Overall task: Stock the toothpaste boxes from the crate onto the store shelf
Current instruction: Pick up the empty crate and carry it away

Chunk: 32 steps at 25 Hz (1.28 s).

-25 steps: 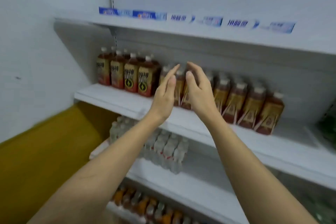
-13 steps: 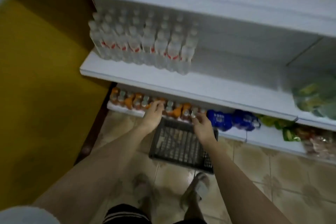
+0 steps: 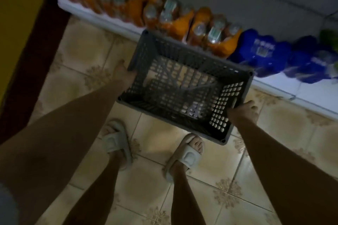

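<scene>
A dark grey perforated plastic crate (image 3: 184, 60) sits on the tiled floor in front of the bottom shelf; I see only its slatted floor inside, no boxes. My left hand (image 3: 126, 73) grips the crate's left rim, fingers hooked over the edge. My right hand (image 3: 243, 111) grips the right rim near the front corner, fingers curled over it. No toothpaste boxes show in this view.
The white bottom shelf (image 3: 102, 17) carries a row of orange bottles (image 3: 175, 18) and blue wrapped packs (image 3: 263, 51) right behind the crate. My feet in pale slippers (image 3: 117, 142) stand close to the crate. A yellow wall with dark skirting (image 3: 22, 23) runs along the left.
My view has dropped from the upper shelves to the floor. Both hands came down from the tea bottles and took hold of the crate's two sides.
</scene>
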Motion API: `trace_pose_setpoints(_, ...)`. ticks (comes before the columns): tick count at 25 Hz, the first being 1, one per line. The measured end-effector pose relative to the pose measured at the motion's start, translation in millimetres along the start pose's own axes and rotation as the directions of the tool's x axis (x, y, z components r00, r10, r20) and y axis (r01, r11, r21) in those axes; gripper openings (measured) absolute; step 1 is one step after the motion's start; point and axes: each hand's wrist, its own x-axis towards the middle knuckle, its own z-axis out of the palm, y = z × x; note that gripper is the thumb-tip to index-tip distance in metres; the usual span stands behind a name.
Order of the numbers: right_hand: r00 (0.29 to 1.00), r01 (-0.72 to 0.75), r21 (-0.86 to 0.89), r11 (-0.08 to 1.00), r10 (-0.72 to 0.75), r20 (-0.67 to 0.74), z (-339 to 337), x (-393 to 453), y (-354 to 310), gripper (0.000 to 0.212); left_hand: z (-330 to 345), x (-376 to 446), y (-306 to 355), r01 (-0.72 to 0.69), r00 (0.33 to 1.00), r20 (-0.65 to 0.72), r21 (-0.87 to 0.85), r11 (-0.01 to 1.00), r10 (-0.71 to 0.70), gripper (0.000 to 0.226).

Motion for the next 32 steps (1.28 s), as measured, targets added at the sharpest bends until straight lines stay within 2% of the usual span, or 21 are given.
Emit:
trace_pose_setpoints(2, 0.999, -0.03, 0.093, 0.995, 0.032, -0.013, 28, 36, 10, 0.061, 20, 13, -18, -0.051, 0.996, -0.068, 0.04, 0.998, 0.054, 0.058)
trace_pose_setpoints(4, 0.999, -0.028, 0.177, 0.984, 0.035, -0.034, 49, 53, 17, 0.055, 37, 20, -43, -0.097, 0.975, -0.182, 0.173, 0.98, 0.128, 0.045)
trace_pose_setpoints(6, 0.995, -0.027, 0.253, 0.967, 0.05, -0.083, 52, 57, 20, 0.045, 34, 30, -49, -0.067, 0.963, -0.248, 0.164, 0.984, 0.107, 0.042)
trace_pose_setpoints(7, 0.994, -0.02, 0.268, 0.963, 0.048, -0.095, 50, 56, 21, 0.041, 28, 31, -45, -0.044, 0.971, -0.225, 0.154, 0.987, 0.079, 0.042)
trace_pose_setpoints(9, 0.997, -0.002, 0.23, 0.973, 0.02, -0.08, 41, 48, 23, 0.038, 11, 31, -36, 0.055, 0.996, -0.068, 0.058, 0.997, -0.051, 0.045)
trace_pose_setpoints(12, 0.998, 0.038, 0.146, 0.989, -0.029, -0.059, 32, 31, 15, 0.039, -18, 21, -45, 0.227, 0.963, 0.158, -0.05, 0.973, -0.217, 0.05)
trace_pose_setpoints(16, 0.986, 0.163, 0.071, 0.984, -0.16, -0.043, 48, -6, -17, 0.034, -54, 8, -109, 0.428, 0.891, 0.225, -0.122, 0.896, -0.395, 0.034)
trace_pose_setpoints(19, 0.96, 0.279, 0.016, 0.96, -0.279, -0.006, 78, -36, -57, 0.029, -85, 3, -180, 0.513, 0.858, 0.195, -0.264, 0.817, -0.475, 0.044)
trace_pose_setpoints(22, 0.926, 0.376, -0.023, 0.926, -0.375, 0.028, 113, -72, -113, 0.032, -124, -4, -237, 0.501, 0.855, 0.125, -0.456, 0.736, -0.504, 0.037)
trace_pose_setpoints(24, 0.896, 0.444, -0.06, 0.894, -0.441, 0.044, 143, -101, -156, 0.034, -161, -12, -271, 0.496, 0.828, 0.091, -0.578, 0.648, -0.553, 0.037)
trace_pose_setpoints(27, 0.84, 0.539, -0.055, 0.84, -0.532, 0.105, 193, -147, -220, 0.038, -211, -21, -321, 0.465, 0.803, 0.09, -0.713, 0.525, -0.589, 0.031)
trace_pose_setpoints(30, 0.781, 0.616, -0.071, 0.784, -0.596, 0.187, 250, -195, -287, 0.042, -248, -28, -371, 0.422, 0.733, 0.083, -0.834, 0.355, -0.675, 0.024)
trace_pose_setpoints(32, 0.746, 0.65, -0.054, 0.758, -0.623, 0.235, 287, -227, -330, 0.044, -264, -32, -401, 0.381, 0.658, 0.067, -0.889, 0.254, -0.75, 0.026)
